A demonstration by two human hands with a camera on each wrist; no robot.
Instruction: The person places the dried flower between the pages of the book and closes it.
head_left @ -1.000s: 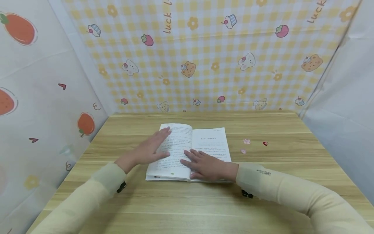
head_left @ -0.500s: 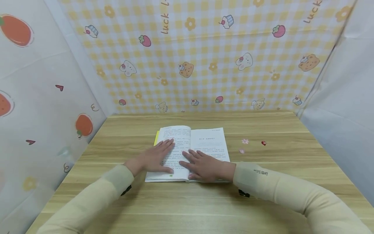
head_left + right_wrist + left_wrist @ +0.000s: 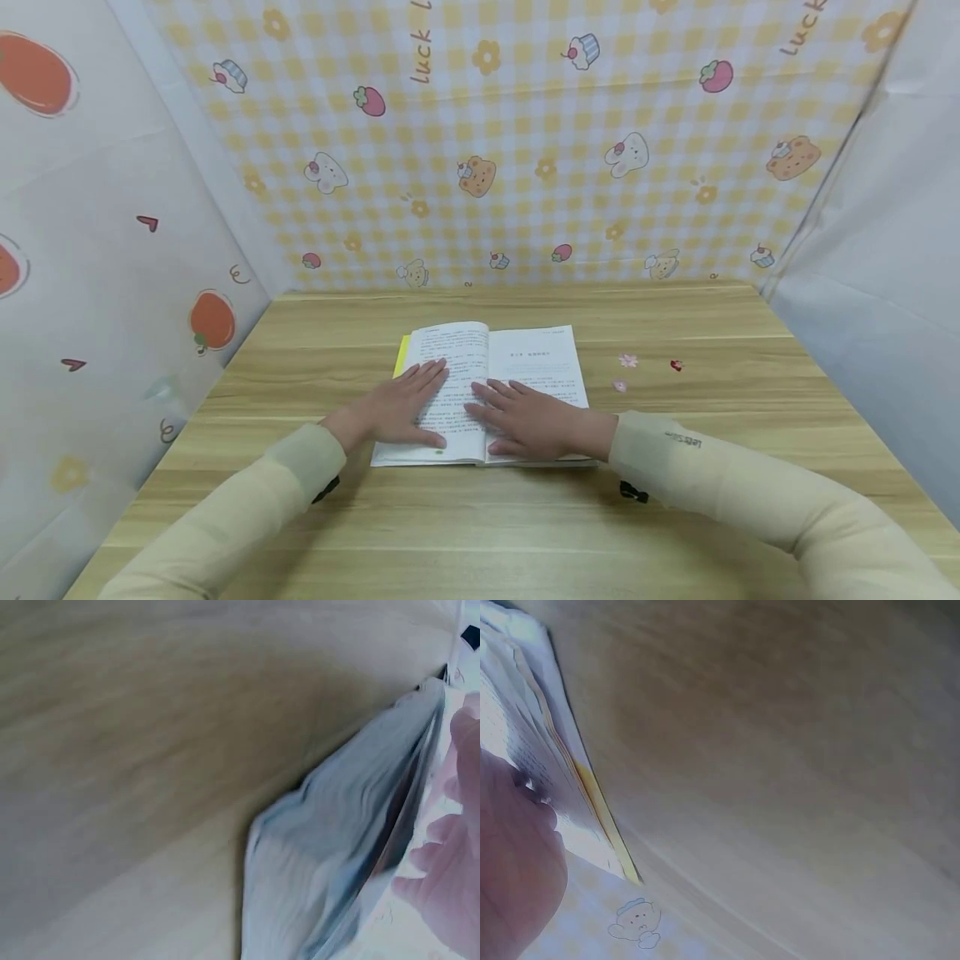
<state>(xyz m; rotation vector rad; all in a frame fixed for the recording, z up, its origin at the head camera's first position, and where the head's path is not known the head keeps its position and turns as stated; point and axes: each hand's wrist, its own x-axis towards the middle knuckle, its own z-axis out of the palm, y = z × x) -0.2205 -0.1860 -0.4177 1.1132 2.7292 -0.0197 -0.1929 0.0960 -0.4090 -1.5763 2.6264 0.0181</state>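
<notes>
An open book (image 3: 457, 337) with printed white pages lies on the wooden table, a yellow strip showing along its left edge. My left hand (image 3: 397, 407) rests on the left page with fingers spread straight toward the far side. The right hand (image 3: 528, 421) presses across the lower part of the right page, its fingertips reaching the middle fold. In the left wrist view the left hand (image 3: 514, 855) lies over the page beside the yellow edge. The right wrist view has the right hand (image 3: 446, 855) above the book's thick page edges (image 3: 322, 832).
Two pink flower-shaped bits (image 3: 628, 361) and a small red piece (image 3: 677, 365) lie on the table (image 3: 480, 525) right of the book. A yellow checked cloth (image 3: 525, 167) hangs behind, with white sheets at both sides.
My left hand has come down the left page toward me and settled flat on it, uncovering the yellow strip. The right hand has stayed nearly in place.
</notes>
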